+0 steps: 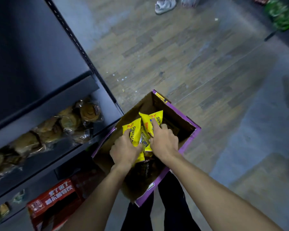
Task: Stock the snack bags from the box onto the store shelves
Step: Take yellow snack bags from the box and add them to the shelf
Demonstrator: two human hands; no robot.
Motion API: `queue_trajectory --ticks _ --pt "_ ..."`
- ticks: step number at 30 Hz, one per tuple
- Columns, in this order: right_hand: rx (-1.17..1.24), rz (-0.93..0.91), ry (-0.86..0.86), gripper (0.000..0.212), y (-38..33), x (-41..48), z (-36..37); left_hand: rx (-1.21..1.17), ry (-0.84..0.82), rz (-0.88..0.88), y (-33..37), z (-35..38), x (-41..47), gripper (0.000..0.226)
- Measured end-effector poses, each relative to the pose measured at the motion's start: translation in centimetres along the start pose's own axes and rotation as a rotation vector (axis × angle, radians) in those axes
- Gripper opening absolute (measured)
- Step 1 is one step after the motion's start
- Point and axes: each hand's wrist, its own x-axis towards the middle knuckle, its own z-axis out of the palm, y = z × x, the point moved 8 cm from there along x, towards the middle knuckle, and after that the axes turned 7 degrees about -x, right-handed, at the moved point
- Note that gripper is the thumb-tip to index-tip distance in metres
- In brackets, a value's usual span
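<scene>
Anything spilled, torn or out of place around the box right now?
Small pale scraps litter the floor beyond the box. The box and yellow bags look intact; left hand and right hand are on them.

Dark shelf (45, 104), wrapped pastries (60, 125) on it (clear packets)

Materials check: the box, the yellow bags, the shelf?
Box: corrugated cardboard by its look, raw brown inside, purple print outside. Yellow bags: likely glossy plastic film, shiny and creased. Shelf: probably dark painted metal, with a perforated upright.
</scene>
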Motion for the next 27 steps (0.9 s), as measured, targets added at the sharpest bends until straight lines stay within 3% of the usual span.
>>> queue_trajectory --ticks 12,20,27 --pt "0.132 0.033 0.330 0.078 0.4 -11.0 -11.6 0.068 0.270 0.239 7.0 -10.9 -10.3 0.070" --pt "0.145 -0.141 0.488 0.079 0.9 -16.9 -16.9 0.064 0.481 0.273 8.6 -15.4 -18.4 0.072" --pt "0.153 -0.356 0.544 0.080 -3.5 -23.2 -21.2 0.070 0.684 0.194 5.9 -21.7 -26.1 0.074"
